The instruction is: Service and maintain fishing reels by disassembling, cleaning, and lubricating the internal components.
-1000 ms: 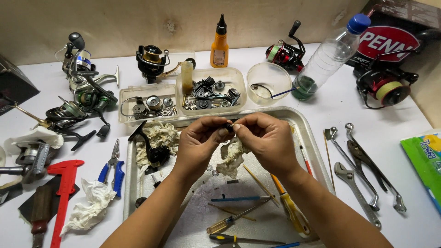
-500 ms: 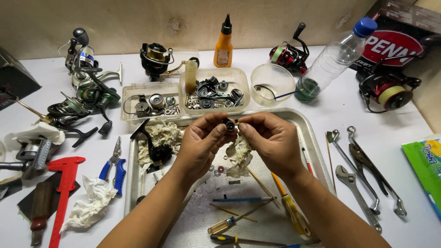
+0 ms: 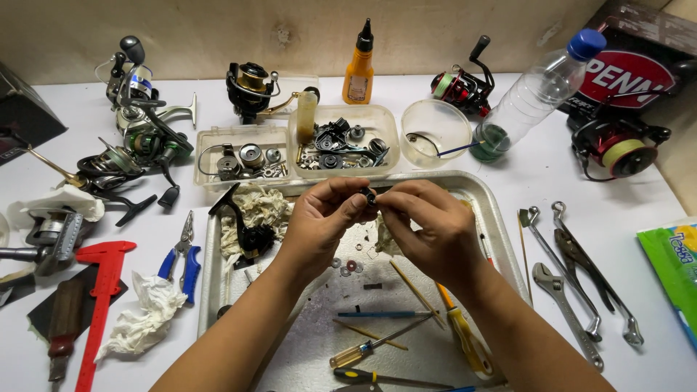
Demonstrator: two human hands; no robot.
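White bench: metal tray under both grips, wrenches right of right grip, blue pliers and red caliper left of left grip, parts tubs, reels beyond.

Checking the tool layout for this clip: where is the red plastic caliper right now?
In the head view, the red plastic caliper lies on the table's left side, left of the blue-handled pliers and beside a crumpled white tissue.

We hold both forearms angled inward from the bottom edge. Left hand and right hand meet fingertip to fingertip (thumbs and forefingers pinched), remaining fingers curled.
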